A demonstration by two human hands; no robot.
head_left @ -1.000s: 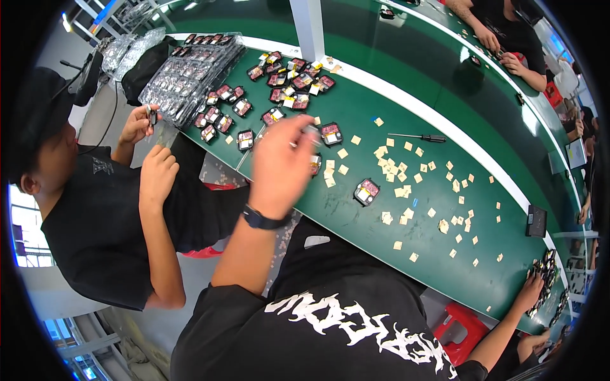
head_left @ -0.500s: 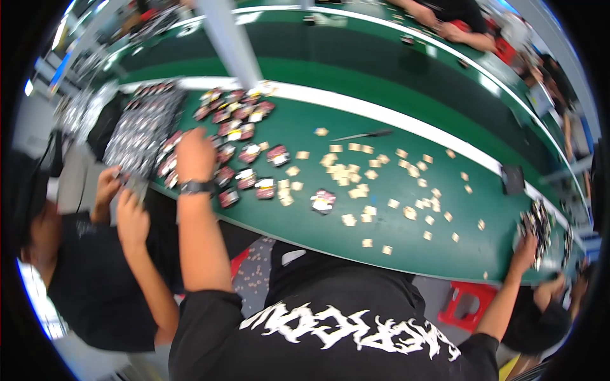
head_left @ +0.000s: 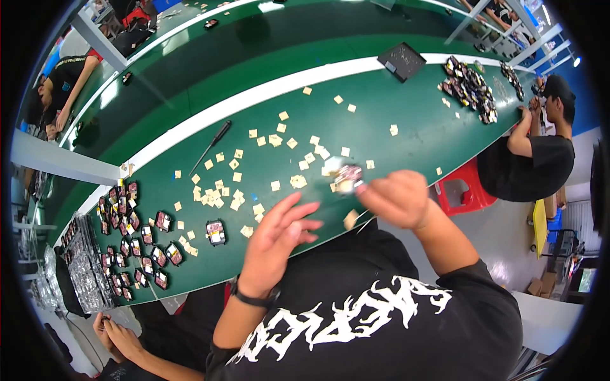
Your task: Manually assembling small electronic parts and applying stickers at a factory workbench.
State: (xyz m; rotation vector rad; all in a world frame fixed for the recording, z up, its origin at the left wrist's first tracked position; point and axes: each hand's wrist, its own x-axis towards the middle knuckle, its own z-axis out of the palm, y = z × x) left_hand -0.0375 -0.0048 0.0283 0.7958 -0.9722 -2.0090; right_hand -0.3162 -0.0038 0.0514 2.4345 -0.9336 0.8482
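Note:
My right hand (head_left: 397,200) pinches a small black-and-maroon squarish part (head_left: 347,177) at one edge, above the front half of the green table. Motion smears the part, and a pale patch shows on it. My left hand (head_left: 273,238), with a dark band at the wrist, hovers to its left with fingers spread and nothing in them. A similar part with a white label (head_left: 216,232) lies on the table left of that hand. Between the hands and the far edge are many scattered small cream squares (head_left: 275,140). One tan square (head_left: 351,220) shows by the table's front edge, below the held part.
Many similar parts (head_left: 147,234) cluster at the left beside silvery trays (head_left: 82,267). A second pile (head_left: 469,89) sits far right, near a black tray (head_left: 401,61). A screwdriver (head_left: 220,132) lies toward the back. Co-workers sit on both sides; a red stool (head_left: 467,187) stands right.
The view has turned to the right. My right hand has come back from the right-hand pile with a part in it. My left hand has left the left cluster for the middle.

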